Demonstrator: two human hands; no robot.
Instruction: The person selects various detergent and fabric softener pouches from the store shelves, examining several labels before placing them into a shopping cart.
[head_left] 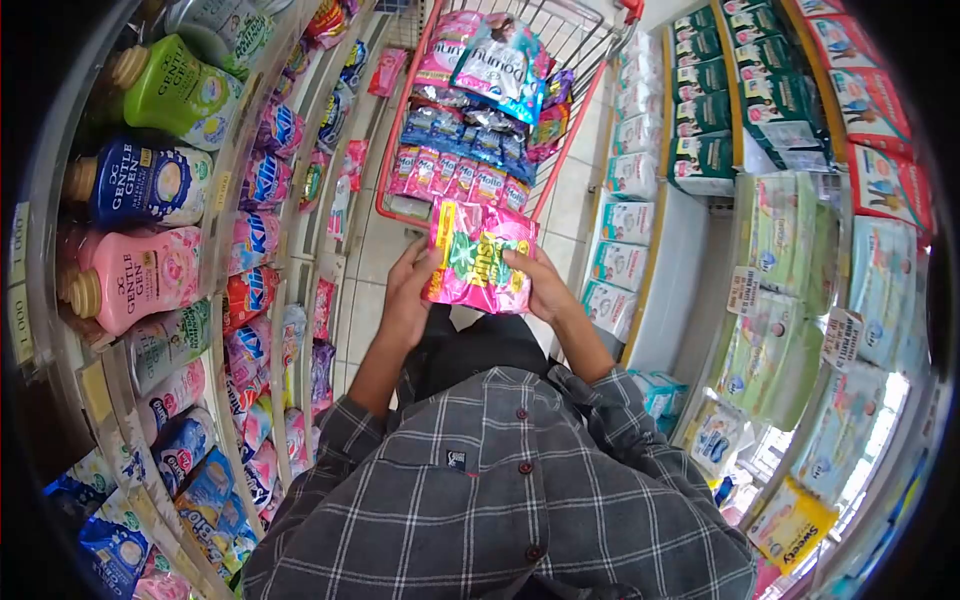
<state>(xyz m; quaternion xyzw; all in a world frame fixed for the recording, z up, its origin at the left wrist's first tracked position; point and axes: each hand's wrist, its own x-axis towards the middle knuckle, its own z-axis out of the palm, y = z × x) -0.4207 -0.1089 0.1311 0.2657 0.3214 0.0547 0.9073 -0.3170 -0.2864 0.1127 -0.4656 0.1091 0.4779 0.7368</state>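
A pink Rinso detergent pouch point(482, 262) with yellow lettering and a green patch is held flat in front of my body. My left hand point(408, 285) grips its left side, thumb on the front face. On the opposite edge my right hand point(545, 285) closes around it, thumb also on top. Just beyond the pouch stands a shopping cart with a red frame point(392, 140). Inside it lie a white, pink and blue pouch point(500, 65), a pink pouch point(445, 50) behind it, blue packs point(465, 135) and a row of pink Molto sachets point(450, 178).
Shelves on the left carry Gentle Gen bottles point(150, 275) and several Klin pouches point(262, 180). To the right, shelves bear dark green packs point(700, 110), white boxes point(622, 240) and pale green packs point(775, 350). The tiled floor point(372, 262) shows between the shelves.
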